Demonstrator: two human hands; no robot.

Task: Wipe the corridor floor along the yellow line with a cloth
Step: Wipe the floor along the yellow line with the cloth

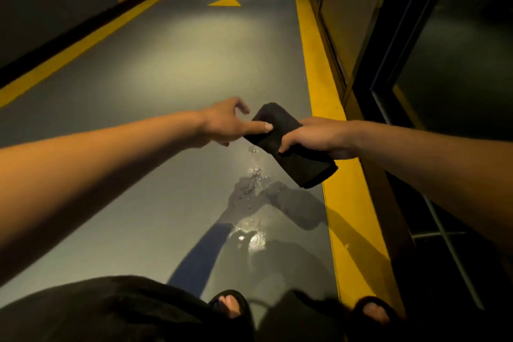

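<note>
A dark folded cloth [294,147] hangs in the air above the grey corridor floor [172,108], close to the right-hand yellow line [319,72]. My right hand [316,137] grips the cloth around its middle, fingers curled over it. My left hand [227,125] reaches in from the left with its fingers spread; the thumb lies straight against the cloth's near edge. Water drops fall from the cloth onto a shiny wet patch [249,203] on the floor below.
A second yellow line [91,36] runs along the left wall. A yellow triangle [225,1] is painted on the floor ahead. Dark glass panels [433,69] border the right side. My sandalled feet [230,305] stand at the bottom edge.
</note>
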